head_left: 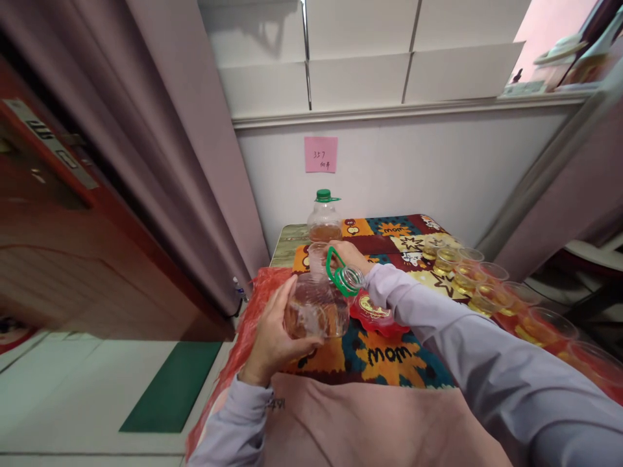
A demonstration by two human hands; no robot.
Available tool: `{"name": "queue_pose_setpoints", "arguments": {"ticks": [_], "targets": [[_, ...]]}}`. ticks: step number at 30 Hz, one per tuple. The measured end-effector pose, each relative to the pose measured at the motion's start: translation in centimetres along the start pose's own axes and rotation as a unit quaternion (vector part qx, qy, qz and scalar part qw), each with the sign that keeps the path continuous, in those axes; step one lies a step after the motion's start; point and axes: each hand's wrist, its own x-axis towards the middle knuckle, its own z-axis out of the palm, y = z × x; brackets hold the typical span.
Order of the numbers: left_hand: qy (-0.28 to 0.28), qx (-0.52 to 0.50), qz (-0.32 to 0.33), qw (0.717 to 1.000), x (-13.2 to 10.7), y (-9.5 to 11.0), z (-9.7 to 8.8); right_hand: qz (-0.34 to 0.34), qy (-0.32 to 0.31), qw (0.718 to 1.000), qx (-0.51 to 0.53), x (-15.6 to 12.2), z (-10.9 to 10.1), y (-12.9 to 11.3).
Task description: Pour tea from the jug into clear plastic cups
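My left hand (pixel 275 331) is closed round the body of a clear plastic jug (pixel 316 311), which is tilted with its uncapped neck pointing right. A green carrying ring (pixel 335 263) sits at that neck. Just beyond it, the fingers of my right hand (pixel 350 255) are closed on the side of a clear plastic cup (pixel 318 259), partly hidden by the jug and ring; whether it is one cup or a stack I cannot tell. Behind stands a second jug (pixel 324 217), upright, green-capped and holding amber liquid. A red scalloped dish (pixel 377 314) lies under my right forearm.
Several clear cups of yellowish liquid (pixel 470 275) line the table's right side. A patterned cloth (pixel 394 357) covers the table, with red plastic sheeting (pixel 243 324) along its left edge. The wall (pixel 389 168) rises behind, and a wooden door (pixel 97 259) stands left.
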Motion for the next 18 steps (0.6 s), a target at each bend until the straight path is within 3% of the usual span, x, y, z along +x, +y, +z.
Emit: {"name": "queue_pose_setpoints", "arguments": {"ticks": [3, 6, 10, 13, 18], "targets": [[0.002, -0.004, -0.009, 1.000, 0.0, 0.2, 0.0, 0.004, 0.049, 0.999, 0.010, 0.1, -0.4, -0.1], [0.002, -0.011, -0.022, 1.000, 0.2, 0.4, 0.0, 0.001, 0.112, 0.993, 0.023, -0.4, -2.4, 0.0], [-0.006, -0.024, -0.032, 0.999, 0.7, 0.6, -0.1, -0.038, 0.242, 0.969, 0.041, -4.8, -5.6, 1.8], [-0.007, -0.030, -0.043, 0.999, 1.0, 0.7, -0.1, -0.032, 0.213, 0.976, 0.026, -10.7, -5.6, 3.8], [0.010, -0.078, -0.061, 0.995, 1.4, 0.5, 0.1, 0.056, 0.099, 0.993, 0.008, -18.7, -1.2, 6.4]]}}
